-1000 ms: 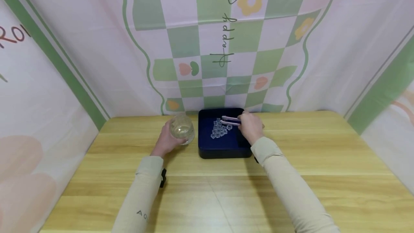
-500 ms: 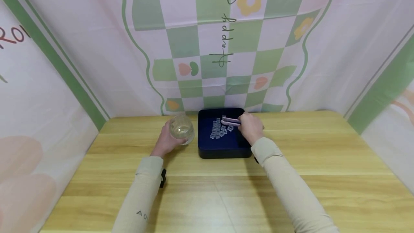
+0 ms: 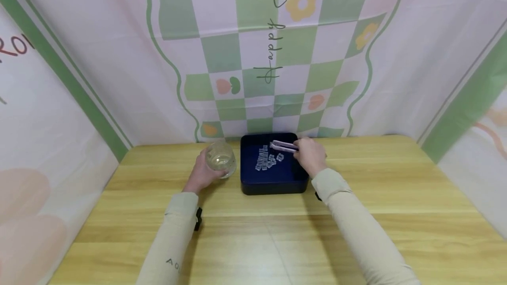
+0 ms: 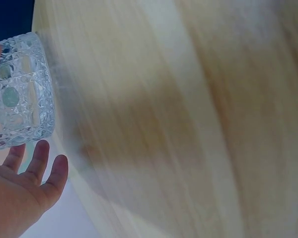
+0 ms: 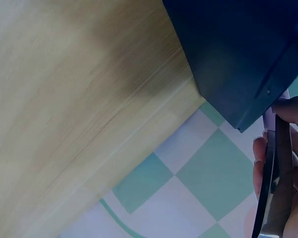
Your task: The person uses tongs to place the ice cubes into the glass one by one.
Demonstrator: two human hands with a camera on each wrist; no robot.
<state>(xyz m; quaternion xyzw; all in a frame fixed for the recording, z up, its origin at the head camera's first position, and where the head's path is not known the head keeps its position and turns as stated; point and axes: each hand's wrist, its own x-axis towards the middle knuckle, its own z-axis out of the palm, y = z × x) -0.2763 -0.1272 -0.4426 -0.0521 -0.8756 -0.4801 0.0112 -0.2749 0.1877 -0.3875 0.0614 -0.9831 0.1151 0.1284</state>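
Note:
My left hand [image 3: 203, 173] holds a clear drinking glass [image 3: 220, 160] on the table, left of a dark blue tray [image 3: 273, 188]. In the left wrist view the glass [image 4: 20, 94] shows a cut pattern, with the thumb on one side and fingers on the other. My right hand [image 3: 310, 155] grips pale-tipped tongs [image 3: 283, 145] over the tray's right side. Their tips are at the far end of a cluster of clear cubes [image 3: 262, 159]; whether a cube is between them I cannot tell. In the right wrist view the tongs' metal handle [image 5: 283, 183] lies between thumb and fingers.
One clear cube [image 3: 280, 157] lies a little apart, right of the cluster. The tray's raised walls stand close to the patterned cloth backdrop [image 3: 257, 56] behind the wooden table [image 3: 245, 241].
The tongs' arms came closer together half a second ago and look wider apart now. My right hand has shifted slightly right. Several cubes have moved a little; the left hand stays on the glass.

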